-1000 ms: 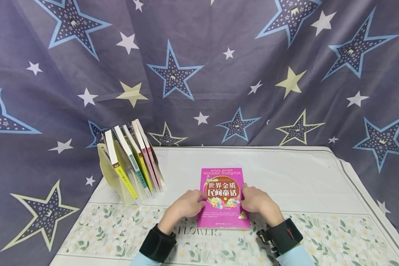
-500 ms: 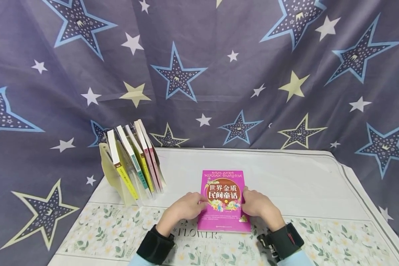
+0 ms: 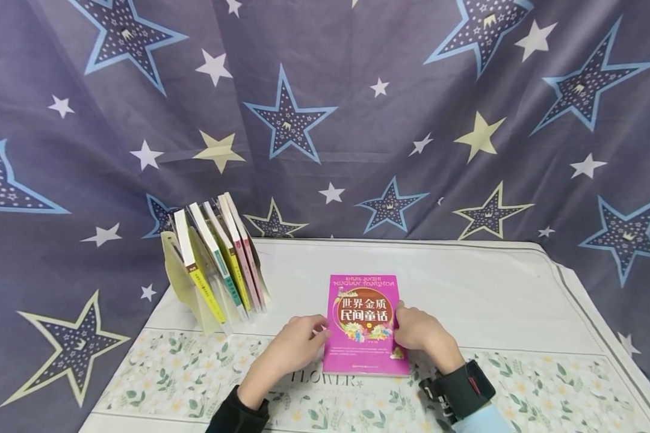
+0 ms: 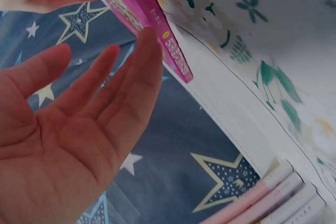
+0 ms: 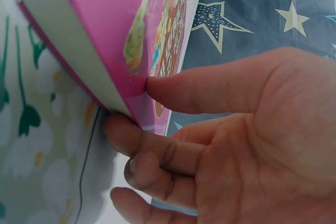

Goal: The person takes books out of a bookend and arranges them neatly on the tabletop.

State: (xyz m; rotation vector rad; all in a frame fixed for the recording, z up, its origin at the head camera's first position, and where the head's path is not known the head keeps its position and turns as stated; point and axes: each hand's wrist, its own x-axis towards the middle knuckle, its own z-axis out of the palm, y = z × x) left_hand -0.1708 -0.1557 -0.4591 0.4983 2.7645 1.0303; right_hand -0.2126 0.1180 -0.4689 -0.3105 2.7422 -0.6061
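A thick magenta paperback book (image 3: 364, 355) with a brown oval and flowers on its cover lies face up in the middle of the table. My right hand (image 3: 422, 331) pinches its right edge. In the right wrist view, the thumb (image 5: 199, 90) presses the cover while the index fingertip sits low against the page edges; the other fingers curl loosely below. At the book's left side is my left hand (image 3: 298, 343), fingers relaxed and fingertips right at the spine. The left wrist view shows that palm (image 4: 68, 140) with thumb and fingers apart, nothing between them.
A cream book rack (image 3: 181, 285) at the table's left holds several leaning books (image 3: 206, 294) with yellow, teal and pink spines. A floral cloth (image 3: 547, 391) covers the table's front part. A star-patterned curtain (image 3: 357, 150) hangs behind the table's back edge.
My left hand has slid left off the cover, its fingertips now at the spine, and its forearm has shifted down and left. The right hand keeps its hold; the book stays nearly in place.
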